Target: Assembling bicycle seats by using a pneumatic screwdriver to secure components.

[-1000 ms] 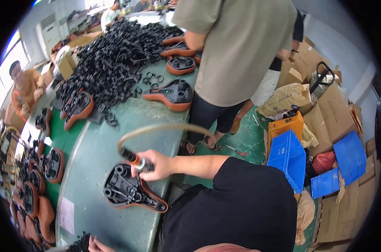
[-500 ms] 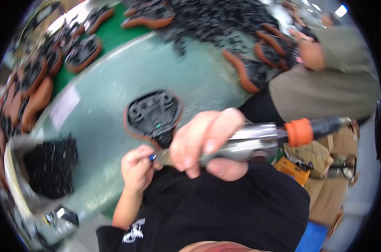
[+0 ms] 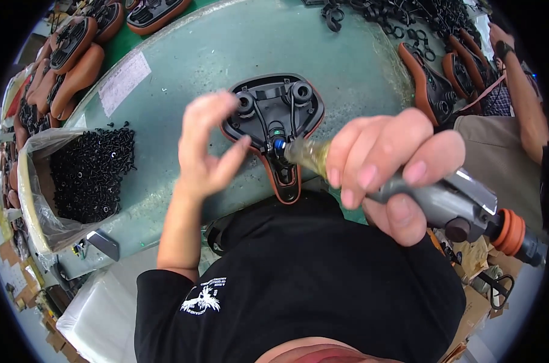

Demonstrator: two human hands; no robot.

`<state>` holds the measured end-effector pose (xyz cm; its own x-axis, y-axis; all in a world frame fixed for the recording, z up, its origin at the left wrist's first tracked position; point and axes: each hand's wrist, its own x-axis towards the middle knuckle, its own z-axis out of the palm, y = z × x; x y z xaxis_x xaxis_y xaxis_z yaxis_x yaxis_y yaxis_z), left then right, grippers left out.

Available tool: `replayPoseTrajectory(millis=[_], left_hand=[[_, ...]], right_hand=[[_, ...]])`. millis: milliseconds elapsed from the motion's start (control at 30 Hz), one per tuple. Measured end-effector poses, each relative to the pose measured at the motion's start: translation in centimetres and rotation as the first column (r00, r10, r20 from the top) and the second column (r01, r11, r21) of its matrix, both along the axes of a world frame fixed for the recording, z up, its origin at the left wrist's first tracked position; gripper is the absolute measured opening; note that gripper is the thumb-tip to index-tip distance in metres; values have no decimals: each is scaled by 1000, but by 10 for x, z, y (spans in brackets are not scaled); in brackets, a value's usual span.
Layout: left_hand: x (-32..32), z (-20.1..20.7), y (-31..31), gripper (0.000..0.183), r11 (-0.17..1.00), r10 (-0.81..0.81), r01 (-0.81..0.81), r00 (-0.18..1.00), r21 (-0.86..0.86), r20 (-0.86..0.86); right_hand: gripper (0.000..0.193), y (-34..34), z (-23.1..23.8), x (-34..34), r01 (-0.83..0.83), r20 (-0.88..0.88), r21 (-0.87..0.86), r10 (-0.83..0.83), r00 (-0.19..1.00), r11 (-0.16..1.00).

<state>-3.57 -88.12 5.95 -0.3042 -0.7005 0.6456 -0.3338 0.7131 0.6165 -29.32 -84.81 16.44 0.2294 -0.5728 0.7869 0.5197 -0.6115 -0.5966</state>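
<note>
A bicycle saddle (image 3: 307,115) lies upside down on the bench before me, black underside up, brown rim around it, its narrow nose toward my body. My right hand (image 3: 395,157) is wrapped round a grey power screwdriver (image 3: 434,202) with an orange ring at its rear end. The tool slants down to the left. Its blue tip (image 3: 279,145) meets the saddle's underside near the start of the nose; whether a screw sits there is too small to tell. Beside the saddle's left edge, my left hand (image 3: 203,148) is open, slightly blurred, thumb and fingers apart, holding nothing.
A plastic-lined box (image 3: 27,187) of black screws (image 3: 96,175) stands at the left, near a paper sheet (image 3: 124,83). More saddles (image 3: 78,72) are piled at far left and others (image 3: 428,88) at right. Black ring-shaped clips (image 3: 419,42) lie at the back, near another person's arm (image 3: 525,103).
The screwdriver's tip has gone from my left fingers to the saddle. My left hand has let go of the tip and spread open beside the saddle. The head view has shifted.
</note>
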Motion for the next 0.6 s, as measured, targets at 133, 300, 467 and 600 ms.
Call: replayPoseTrajectory(millis=[133, 300, 467, 600], left_hand=[[-5, -12, -32, 65, 975, 56, -85, 988, 205, 143], [-13, -35, -30, 46, 974, 56, -71, 995, 214, 78], [-30, -32, 3, 49, 959, 220, -234, 971, 159, 96], [-28, -32, 8, 50, 922, 288, -273, 958, 275, -12]], right_hand=[[39, -14, -3, -7, -15, 2, -4, 15, 1000, 1000], [37, -21, -4, -9, 8, -148, 13, -6, 989, 1000], [41, -34, -8, -5, -40, -209, -9, 37, 977, 999], [35, -37, -13, 12, -56, -207, 58, 66, 976, 997]])
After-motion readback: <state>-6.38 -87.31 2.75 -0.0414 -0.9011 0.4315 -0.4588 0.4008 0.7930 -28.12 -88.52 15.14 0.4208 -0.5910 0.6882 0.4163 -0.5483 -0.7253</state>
